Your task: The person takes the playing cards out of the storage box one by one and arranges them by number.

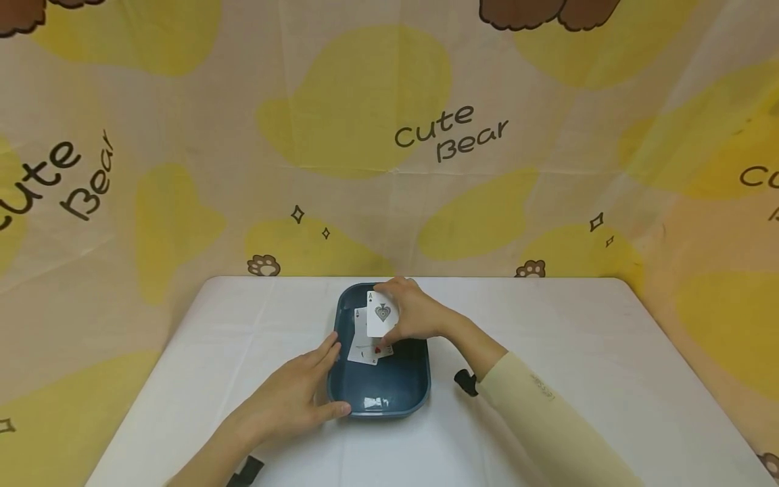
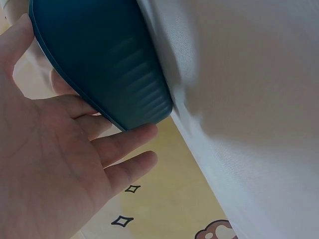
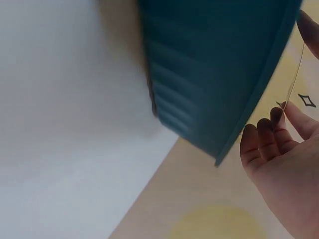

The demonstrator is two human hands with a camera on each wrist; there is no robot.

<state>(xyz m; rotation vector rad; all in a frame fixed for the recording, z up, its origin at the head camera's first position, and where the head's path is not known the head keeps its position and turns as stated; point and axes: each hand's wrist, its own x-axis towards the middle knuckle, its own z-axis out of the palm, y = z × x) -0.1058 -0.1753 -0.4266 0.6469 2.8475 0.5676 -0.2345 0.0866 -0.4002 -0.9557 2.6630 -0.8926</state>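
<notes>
Left hand (image 1: 298, 389), fingers spread, touches the glossy dark-blue tray (image 1: 389, 384) from seven to nine o'clock. Overlapping playing cards (image 1: 360, 339) lie inside, toward ten o'clock. Right hand (image 1: 416, 312) pinches a white card (image 1: 382, 316), cornered "A" with ornate spade, over the tray's twelve-o'clock half. White-covered table (image 1: 523, 311); behind, yellow-blotched cloth (image 1: 365, 101) lettered "Cute Bear".

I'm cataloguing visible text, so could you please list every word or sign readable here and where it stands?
"Cute Bear": patterned backdrop, centre; also at left, and cut off at the right edge.
"A" with a spade sign: upper card, held by the right hand.
Too small to read surely: markings on the lower cards in the blue tray, and the print on the right sleeve.
</notes>
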